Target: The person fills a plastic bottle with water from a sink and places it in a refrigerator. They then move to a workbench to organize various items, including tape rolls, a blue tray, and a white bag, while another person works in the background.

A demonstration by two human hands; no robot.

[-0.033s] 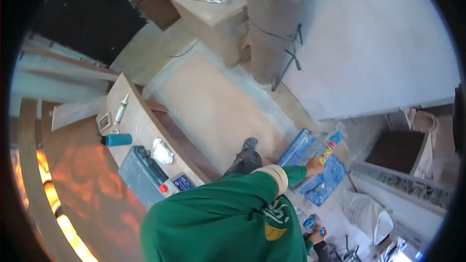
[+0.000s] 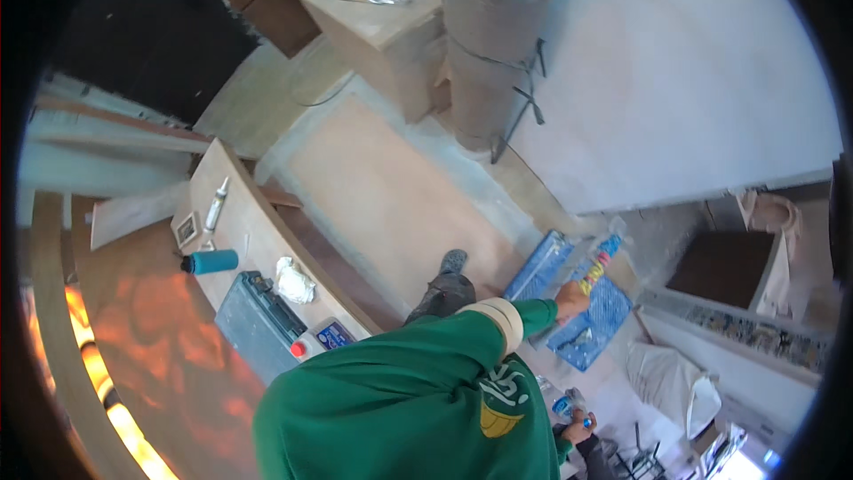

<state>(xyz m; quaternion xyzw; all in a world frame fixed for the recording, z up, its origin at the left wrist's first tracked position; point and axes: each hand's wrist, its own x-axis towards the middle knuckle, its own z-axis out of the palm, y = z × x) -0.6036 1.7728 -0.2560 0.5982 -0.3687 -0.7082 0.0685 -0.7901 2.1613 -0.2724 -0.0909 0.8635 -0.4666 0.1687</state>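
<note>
My left arm, in a green sleeve with a beige band, stretches out to the right. My left hand (image 2: 571, 300) is closed at the lower end of a long, multicoloured plastic package (image 2: 601, 264). Beneath and around it lie a blue patterned sheet or pack (image 2: 593, 327) and a second blue pack (image 2: 536, 268). Lower down and nearer to me, my right hand (image 2: 579, 429) is closed around a clear plastic bottle (image 2: 563, 405) with a blue label. Its fingers are small in view and partly hidden.
On the left, a wooden bench (image 2: 233, 204) bears a sealant tube (image 2: 216, 204), blue flask (image 2: 213, 260), crumpled white paper (image 2: 294, 282), grey case (image 2: 258, 316) and red-capped container (image 2: 322, 340). Wrapped cylinders (image 2: 489, 58) stand ahead. A white sack (image 2: 665, 378) lies at right.
The whole view has shifted slightly, with the bench and floor things moving a little up and left. Both hands keep the same hold.
</note>
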